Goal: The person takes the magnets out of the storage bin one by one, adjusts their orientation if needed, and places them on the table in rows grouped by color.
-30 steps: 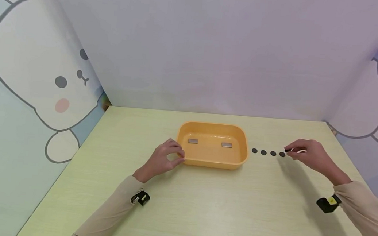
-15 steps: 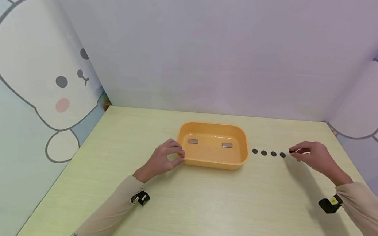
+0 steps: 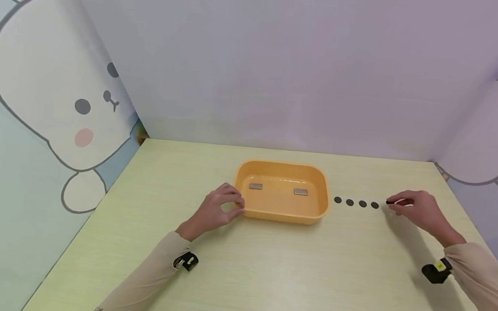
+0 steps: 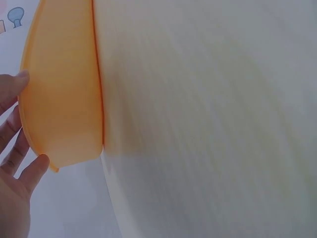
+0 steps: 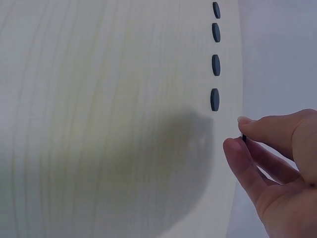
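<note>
An orange plastic tray point(image 3: 279, 215) stands on the table with two small grey metallic rectangular pieces inside, one at the left point(image 3: 256, 186) and one at the right point(image 3: 301, 192). My left hand point(image 3: 217, 208) holds the tray's near left corner, fingertips and thumb on the rim; the left wrist view shows the tray wall point(image 4: 64, 99) beside them. To the tray's right lie several flat black discs in a row, the rightmost disc point(image 3: 374, 205) closest to my right hand point(image 3: 418, 211). Between thumb and fingertips that hand pinches another black disc point(image 5: 243, 138), mostly hidden, just above the table.
The pale wood-grain table point(image 3: 267, 272) runs back to a plain lilac wall point(image 3: 281, 71). Side walls carry cartoon drawings, a white animal point(image 3: 58, 89) at the left. Black wrist cameras sit on the left sleeve point(image 3: 145, 273) and right sleeve point(image 3: 479, 273).
My right hand has moved to the right with the pinched disc, away from the end of the row. The left hand stays at the tray's corner. The head view shifts slightly.
</note>
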A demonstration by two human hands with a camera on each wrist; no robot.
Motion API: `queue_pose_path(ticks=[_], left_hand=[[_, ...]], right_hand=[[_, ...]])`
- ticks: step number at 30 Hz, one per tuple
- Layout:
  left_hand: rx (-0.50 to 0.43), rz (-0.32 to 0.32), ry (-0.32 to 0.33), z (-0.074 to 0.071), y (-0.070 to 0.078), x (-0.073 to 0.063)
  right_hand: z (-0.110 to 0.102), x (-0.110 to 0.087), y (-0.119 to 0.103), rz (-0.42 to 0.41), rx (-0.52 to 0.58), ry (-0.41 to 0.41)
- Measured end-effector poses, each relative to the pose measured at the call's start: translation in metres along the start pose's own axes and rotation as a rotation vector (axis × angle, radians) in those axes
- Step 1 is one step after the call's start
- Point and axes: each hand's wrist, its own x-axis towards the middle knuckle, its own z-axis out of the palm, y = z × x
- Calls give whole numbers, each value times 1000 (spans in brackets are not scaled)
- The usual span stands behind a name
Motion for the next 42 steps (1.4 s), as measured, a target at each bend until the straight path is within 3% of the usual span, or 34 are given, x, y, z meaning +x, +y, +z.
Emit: queue_pose_path(ticks=[18, 33, 42], left_hand=[[-9, 19, 16, 1, 0, 0], [-5, 7, 5, 1, -1, -1], [4, 41, 24, 2, -4, -1]], right_hand=[[15, 1, 13, 63, -53, 46], [28, 2, 8, -40, -126, 140], [30, 4, 5, -19, -133, 149]])
